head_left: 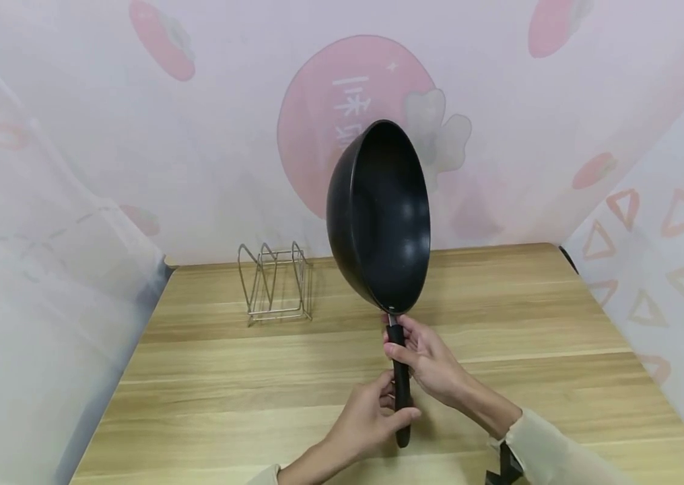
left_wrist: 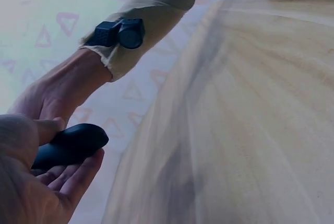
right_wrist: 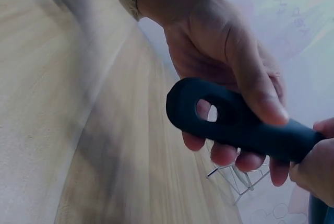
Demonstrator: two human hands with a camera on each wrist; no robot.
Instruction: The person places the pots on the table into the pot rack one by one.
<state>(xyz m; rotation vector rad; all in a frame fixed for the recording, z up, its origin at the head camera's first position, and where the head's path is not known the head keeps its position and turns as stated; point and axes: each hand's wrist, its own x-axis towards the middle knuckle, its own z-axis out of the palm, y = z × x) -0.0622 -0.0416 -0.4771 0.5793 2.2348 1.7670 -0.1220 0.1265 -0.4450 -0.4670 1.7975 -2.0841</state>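
Note:
A deep black wok (head_left: 378, 215) is held up over the table, its bowl turned on edge with the hollow side facing right. Its black handle (head_left: 401, 384) points down toward the person. My right hand (head_left: 435, 367) grips the handle's upper part, just below the metal neck. Lower down, near the handle's end, my left hand (head_left: 369, 417) holds it between thumb and fingers. The right wrist view shows the hanging hole in the handle (right_wrist: 245, 125), with the left thumb laid along its side. From the left wrist, the rounded handle end (left_wrist: 78, 143) sticks out past the fingers.
A wire rack (head_left: 275, 289) stands at the back left of the wooden table (head_left: 227, 391). Pale printed curtains (head_left: 227, 135) hang behind and along both sides. A small black device (head_left: 505, 465) is strapped to the right wrist, by the cream sleeve.

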